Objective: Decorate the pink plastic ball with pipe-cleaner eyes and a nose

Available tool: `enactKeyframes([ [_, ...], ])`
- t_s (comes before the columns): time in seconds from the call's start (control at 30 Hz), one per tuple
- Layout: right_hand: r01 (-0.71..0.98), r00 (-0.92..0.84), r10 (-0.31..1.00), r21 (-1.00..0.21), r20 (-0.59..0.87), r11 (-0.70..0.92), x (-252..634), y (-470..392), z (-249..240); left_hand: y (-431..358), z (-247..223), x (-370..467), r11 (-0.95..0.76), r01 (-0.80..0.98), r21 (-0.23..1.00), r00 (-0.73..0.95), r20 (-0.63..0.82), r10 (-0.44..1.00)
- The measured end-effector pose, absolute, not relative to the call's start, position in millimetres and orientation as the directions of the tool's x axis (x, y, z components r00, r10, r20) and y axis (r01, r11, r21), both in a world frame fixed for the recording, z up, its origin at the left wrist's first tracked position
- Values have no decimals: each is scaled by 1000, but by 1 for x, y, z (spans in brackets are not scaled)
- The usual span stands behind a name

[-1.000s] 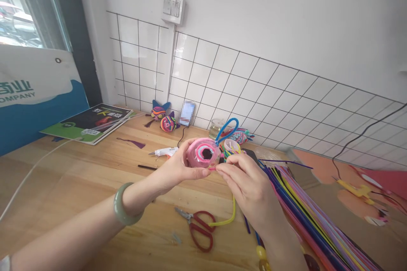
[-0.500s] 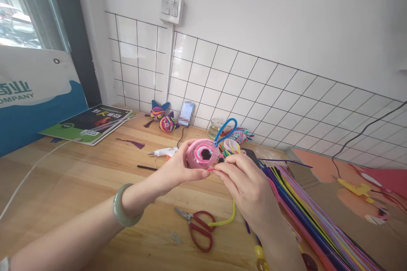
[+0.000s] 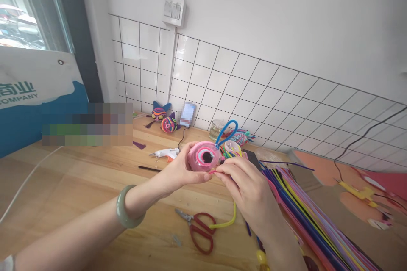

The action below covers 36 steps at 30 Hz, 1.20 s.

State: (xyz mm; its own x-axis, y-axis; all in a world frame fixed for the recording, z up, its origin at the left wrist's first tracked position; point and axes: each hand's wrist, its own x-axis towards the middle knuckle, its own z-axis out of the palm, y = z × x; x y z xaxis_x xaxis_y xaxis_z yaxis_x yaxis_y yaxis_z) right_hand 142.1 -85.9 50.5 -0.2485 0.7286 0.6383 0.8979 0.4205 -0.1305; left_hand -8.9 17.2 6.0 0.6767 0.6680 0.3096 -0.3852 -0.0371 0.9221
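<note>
My left hand (image 3: 179, 173) is wrapped round the far side of a round pink craft piece (image 3: 196, 159), which has white and pink rings about a dark centre. A blue pipe-cleaner loop (image 3: 234, 125) sticks up from its top. At the lower right edge of the piece, my right hand (image 3: 246, 186) pinches a thin pink pipe cleaner (image 3: 213, 172); most of its length is hidden by my fingers. Below my hands lie red-handled scissors (image 3: 192, 237), with a bent yellow pipe cleaner (image 3: 234, 214) across one handle.
Bundled coloured pipe cleaners (image 3: 305, 207) lie at right. A white glue gun (image 3: 167, 153), a phone (image 3: 187, 113), a glass jar (image 3: 216, 127) and striped animal-like crafts (image 3: 168, 123) stand towards the gridded wall. Another glue gun, yellow (image 3: 356, 190), rests far right.
The view has shifted slightly. Both hands keep their hold, and the pink pipe cleaner at the edge of the piece has moved only a little.
</note>
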Motion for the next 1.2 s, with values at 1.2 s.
enactKeyframes([
  [1.2,913,-167,942,-314,292,259,160,-114,67,-11,-18,9,235,-443,865,736,201,646],
])
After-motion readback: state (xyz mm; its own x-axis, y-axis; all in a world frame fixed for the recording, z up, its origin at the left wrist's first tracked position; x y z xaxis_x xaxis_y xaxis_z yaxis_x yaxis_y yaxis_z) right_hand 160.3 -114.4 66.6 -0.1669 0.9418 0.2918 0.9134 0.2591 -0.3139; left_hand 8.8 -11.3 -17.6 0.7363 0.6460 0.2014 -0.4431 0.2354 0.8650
